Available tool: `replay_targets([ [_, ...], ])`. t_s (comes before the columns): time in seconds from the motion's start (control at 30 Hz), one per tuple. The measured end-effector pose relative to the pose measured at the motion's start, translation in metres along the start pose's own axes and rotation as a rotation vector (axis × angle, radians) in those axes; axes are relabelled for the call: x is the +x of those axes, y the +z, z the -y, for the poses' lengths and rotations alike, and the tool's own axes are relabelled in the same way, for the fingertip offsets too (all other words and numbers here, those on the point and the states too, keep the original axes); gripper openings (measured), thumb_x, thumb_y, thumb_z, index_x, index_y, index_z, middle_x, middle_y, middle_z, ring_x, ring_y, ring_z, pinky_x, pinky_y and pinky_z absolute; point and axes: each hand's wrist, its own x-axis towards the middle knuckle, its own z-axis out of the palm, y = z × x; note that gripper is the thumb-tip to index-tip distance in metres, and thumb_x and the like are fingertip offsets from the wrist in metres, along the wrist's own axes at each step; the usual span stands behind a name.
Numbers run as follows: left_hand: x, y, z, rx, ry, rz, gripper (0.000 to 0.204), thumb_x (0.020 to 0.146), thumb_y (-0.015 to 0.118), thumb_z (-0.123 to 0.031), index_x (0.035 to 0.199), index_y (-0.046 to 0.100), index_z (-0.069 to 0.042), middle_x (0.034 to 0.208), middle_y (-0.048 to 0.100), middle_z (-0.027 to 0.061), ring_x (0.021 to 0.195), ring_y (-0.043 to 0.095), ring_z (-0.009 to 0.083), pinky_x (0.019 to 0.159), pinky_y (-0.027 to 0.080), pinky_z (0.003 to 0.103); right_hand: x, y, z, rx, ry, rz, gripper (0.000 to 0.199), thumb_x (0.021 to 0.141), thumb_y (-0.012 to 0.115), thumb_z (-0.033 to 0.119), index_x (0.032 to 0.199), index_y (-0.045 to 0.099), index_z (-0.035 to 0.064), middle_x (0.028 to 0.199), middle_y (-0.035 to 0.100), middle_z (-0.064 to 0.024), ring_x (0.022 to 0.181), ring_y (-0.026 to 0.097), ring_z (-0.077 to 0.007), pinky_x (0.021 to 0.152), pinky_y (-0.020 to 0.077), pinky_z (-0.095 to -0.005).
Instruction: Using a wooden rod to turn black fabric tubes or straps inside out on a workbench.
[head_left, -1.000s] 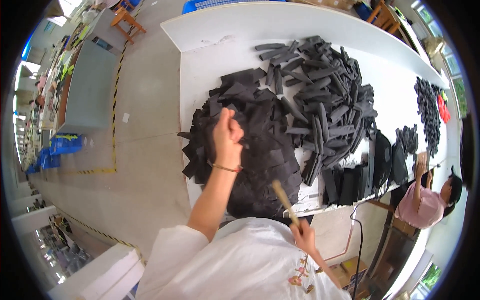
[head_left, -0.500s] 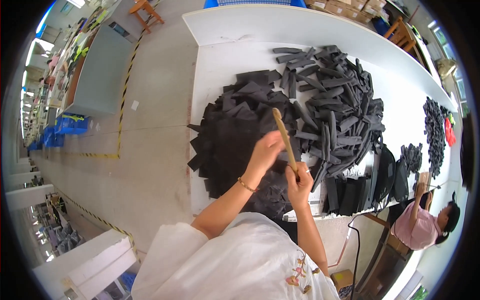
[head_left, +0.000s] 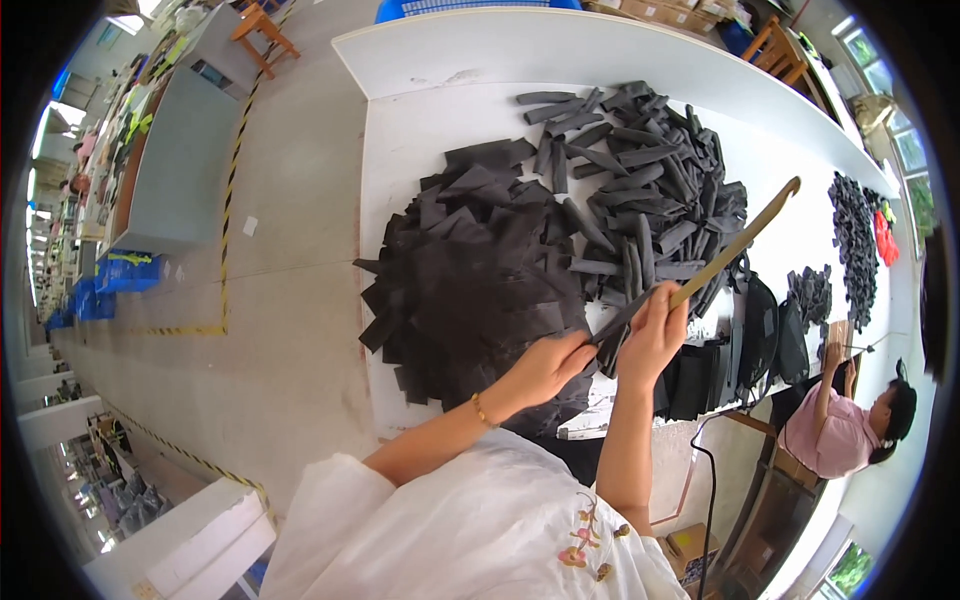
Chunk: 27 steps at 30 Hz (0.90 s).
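Note:
My right hand (head_left: 653,342) grips the lower end of a light wooden stick (head_left: 736,244) with a hooked tip, which points up and to the right over the table. A dark fabric strip (head_left: 618,320) stretches between my hands. My left hand (head_left: 545,372) pinches its near end, and the other end reaches my right fingers. Whether the stick runs inside the strip is hidden by my hand. Below and left lies a broad heap of flat black fabric pieces (head_left: 470,270). Behind my right hand is a pile of narrow dark fabric tubes (head_left: 640,180).
The white table (head_left: 410,105) has a raised back panel (head_left: 450,55). Black mesh pieces (head_left: 762,325) and folded dark pieces (head_left: 695,380) lie at its near right edge. A co-worker in pink (head_left: 830,430) sits at the right. A black cable (head_left: 712,480) hangs beside the table.
The stick has swung from upright to leaning right, moving rightward with my right hand. My left hand has come down from beside the stick and now holds a fabric strip. The view has shifted slightly.

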Motion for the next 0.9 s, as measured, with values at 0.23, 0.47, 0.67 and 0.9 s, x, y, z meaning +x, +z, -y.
replay_targets([
  [0.23,-0.044,-0.012,0.038,-0.245,-0.142,-0.106,0.019,0.096,0.052,-0.02,0.095,0.055,-0.001,0.074,0.058,0.0056,0.059,0.053,0.0107,0.058,0.043,0.025,0.045,-0.011,0.01,0.089,0.177,0.171,0.016,0.1,0.049,0.019,0.1,0.057,0.0053,0.064,0.047,0.0033,0.051,0.04,-0.0037,0.046,0.0287,-0.0182],
  [0.47,0.032,-0.011,-0.016,0.037,-0.036,-0.051,0.024,0.092,0.055,-0.013,0.114,0.052,-0.005,0.071,0.058,0.0017,0.056,0.052,0.013,0.059,0.047,0.025,0.015,0.01,0.011,-0.051,0.161,0.219,0.018,0.099,0.051,0.02,0.097,0.059,0.0042,0.062,0.047,0.0038,0.049,0.04,-0.0039,0.044,0.0275,-0.0185],
  [0.67,-0.007,0.028,0.012,-0.488,-0.156,0.071,0.024,0.103,0.038,-0.022,0.093,0.049,-0.002,0.064,0.046,-0.001,0.052,0.042,0.0058,0.049,0.037,0.024,0.024,0.012,-0.003,-0.001,0.071,0.054,0.017,0.1,0.05,0.02,0.093,0.058,0.0064,0.061,0.042,0.0065,0.049,0.036,-0.0019,0.045,0.0268,-0.018],
  [0.9,-0.048,0.024,0.039,-0.284,-0.093,0.044,0.022,0.097,0.044,-0.013,0.08,0.051,-0.003,0.064,0.052,0.0015,0.055,0.049,0.0088,0.053,0.04,0.025,0.083,0.005,-0.006,0.0,0.076,-0.109,0.026,0.1,0.048,0.025,0.081,0.051,0.0081,0.062,0.044,0.0036,0.048,0.037,-0.0034,0.043,0.0277,-0.0198],
])
